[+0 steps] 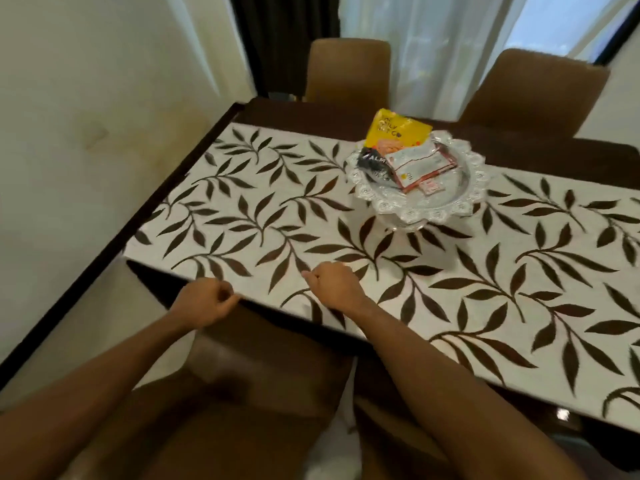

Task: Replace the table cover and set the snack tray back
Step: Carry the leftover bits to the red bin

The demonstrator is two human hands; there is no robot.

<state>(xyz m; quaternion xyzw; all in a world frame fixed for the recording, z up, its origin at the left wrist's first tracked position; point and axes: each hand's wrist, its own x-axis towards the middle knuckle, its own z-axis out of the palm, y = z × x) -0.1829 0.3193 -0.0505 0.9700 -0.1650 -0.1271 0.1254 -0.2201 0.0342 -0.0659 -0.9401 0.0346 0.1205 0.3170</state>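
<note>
Closest in, a brown padded chair [249,382] is tucked under the near edge of the dark wooden table [304,110], with two bare forearms reaching over it. The left hand [207,303] is at the near hem of the white table cover printed with dark brown leafy sprigs [450,271]. Its fingers are curled and its thumb pinches the cloth right at the edge. The right hand [334,285] lies just beside it, knuckles up on top of the cover. Its fingers are tucked under (whether they catch any cloth I cannot tell).

The cover lies flat over most of the table, leaving dark wood bare along the left side and far end. Farther back on the cover stands the round silver snack tray with a scalloped, embossed rim [381,202]. It holds a yellow packet [394,131], a black packet [374,164] and a white packet with red edging [422,162], overlapping one another.

Beyond the table stand two more brown chairs [348,71] [533,88], backed by a dark curtain [284,39] and a white sheer curtain [433,46].
</note>
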